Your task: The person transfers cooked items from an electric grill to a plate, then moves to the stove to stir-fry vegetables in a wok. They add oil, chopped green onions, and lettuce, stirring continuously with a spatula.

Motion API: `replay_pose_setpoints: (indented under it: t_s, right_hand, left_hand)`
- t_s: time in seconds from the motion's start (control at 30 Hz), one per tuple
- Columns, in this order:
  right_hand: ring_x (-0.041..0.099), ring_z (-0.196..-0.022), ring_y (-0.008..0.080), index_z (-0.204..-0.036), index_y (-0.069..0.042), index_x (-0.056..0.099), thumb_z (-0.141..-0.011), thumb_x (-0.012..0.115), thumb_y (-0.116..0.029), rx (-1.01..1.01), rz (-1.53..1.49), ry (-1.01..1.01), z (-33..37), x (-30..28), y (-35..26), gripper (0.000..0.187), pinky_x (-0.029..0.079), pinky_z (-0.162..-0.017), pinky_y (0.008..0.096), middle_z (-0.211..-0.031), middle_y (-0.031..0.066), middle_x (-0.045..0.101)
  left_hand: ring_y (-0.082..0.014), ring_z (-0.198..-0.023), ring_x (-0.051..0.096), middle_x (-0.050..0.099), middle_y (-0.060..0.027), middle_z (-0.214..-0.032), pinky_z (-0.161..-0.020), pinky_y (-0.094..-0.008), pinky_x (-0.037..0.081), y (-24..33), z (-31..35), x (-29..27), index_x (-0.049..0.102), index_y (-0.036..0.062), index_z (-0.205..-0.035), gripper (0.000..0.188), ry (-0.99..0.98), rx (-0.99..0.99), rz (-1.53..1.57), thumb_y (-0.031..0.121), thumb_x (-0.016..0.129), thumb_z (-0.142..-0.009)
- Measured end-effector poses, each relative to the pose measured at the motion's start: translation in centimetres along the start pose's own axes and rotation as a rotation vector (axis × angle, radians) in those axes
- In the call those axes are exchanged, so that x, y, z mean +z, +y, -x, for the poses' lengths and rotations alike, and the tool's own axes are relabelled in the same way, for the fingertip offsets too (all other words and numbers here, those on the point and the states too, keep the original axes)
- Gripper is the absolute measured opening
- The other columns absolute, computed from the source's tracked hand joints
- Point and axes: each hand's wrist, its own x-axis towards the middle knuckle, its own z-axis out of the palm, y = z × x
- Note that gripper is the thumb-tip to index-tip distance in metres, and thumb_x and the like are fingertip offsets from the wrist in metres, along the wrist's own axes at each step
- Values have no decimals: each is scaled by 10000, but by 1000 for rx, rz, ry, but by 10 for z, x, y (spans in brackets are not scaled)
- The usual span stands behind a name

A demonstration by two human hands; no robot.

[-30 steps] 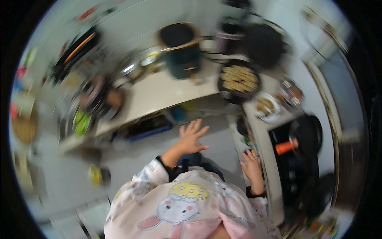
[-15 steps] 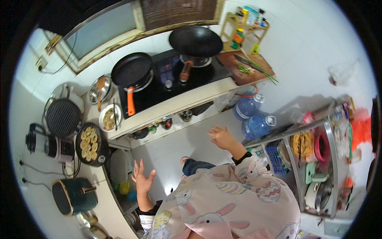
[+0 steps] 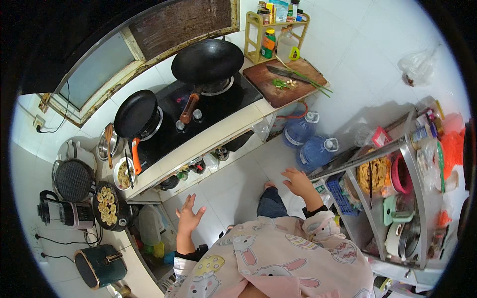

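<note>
My left hand (image 3: 190,217) is raised over the floor, fingers spread, with nothing in it. My right hand (image 3: 300,184), also empty with its fingers apart, hovers in front of the blue water jugs (image 3: 313,154). Neither hand touches anything. Ahead on the black stove (image 3: 171,111) sit a wok (image 3: 207,62) with a wooden handle and a flat frying pan (image 3: 135,116) with an orange handle. To the right of the stove lies a wooden chopping board (image 3: 258,82), bearing a knife (image 3: 285,73), spring onions (image 3: 318,87) and chopped pieces.
At the left counter stand a pan of browned round slices (image 3: 112,206), a white bowl (image 3: 119,181) with chopsticks, a blender (image 3: 64,211) and a dark green air fryer (image 3: 101,267). A metal shelf unit (image 3: 365,208) rises close on my right. A seasoning rack (image 3: 252,39) stands behind the board.
The view has turned: stove, pans and chopping board sit further left in the picture. Both hands appear slightly further right and remain empty. One leg now shows further forward.
</note>
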Motion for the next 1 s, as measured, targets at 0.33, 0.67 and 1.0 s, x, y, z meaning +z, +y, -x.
replay_pose_setpoints:
  t_s: [0.33, 0.67, 1.0]
  right_hand:
    - [611, -870, 372, -1007, -53, 650, -804, 613, -154, -113, -142, 171, -157, -71, 122, 230, 498, -742, 438, -963, 172, 650]
    - [627, -871, 355, -1009, -36, 663, -816, 625, -148, 84, -384, 202, -286, -71, 213, 226, 498, -757, 406, -946, 189, 655]
    - [595, -900, 399, -1025, -18, 617, -842, 591, -196, 570, -283, 501, -385, 26, 358, 257, 481, -777, 450, -945, 179, 647]
  left_hand:
    - [-297, -1168, 536, 594, -113, -1230, -1029, -658, 158, 125, -111, 45, 538, 147, -1280, 503, 95, -120, -28, 368, 638, -839]
    - [-309, -1118, 568, 612, -124, -1194, -1049, -600, 192, 186, -173, 52, 539, 143, -1283, 468, -2, -252, -104, 335, 621, -864]
    - [-315, -1086, 580, 622, -132, -1167, -1008, -515, 331, 161, -258, 111, 575, 123, -1230, 426, -209, -54, -92, 326, 618, -858]
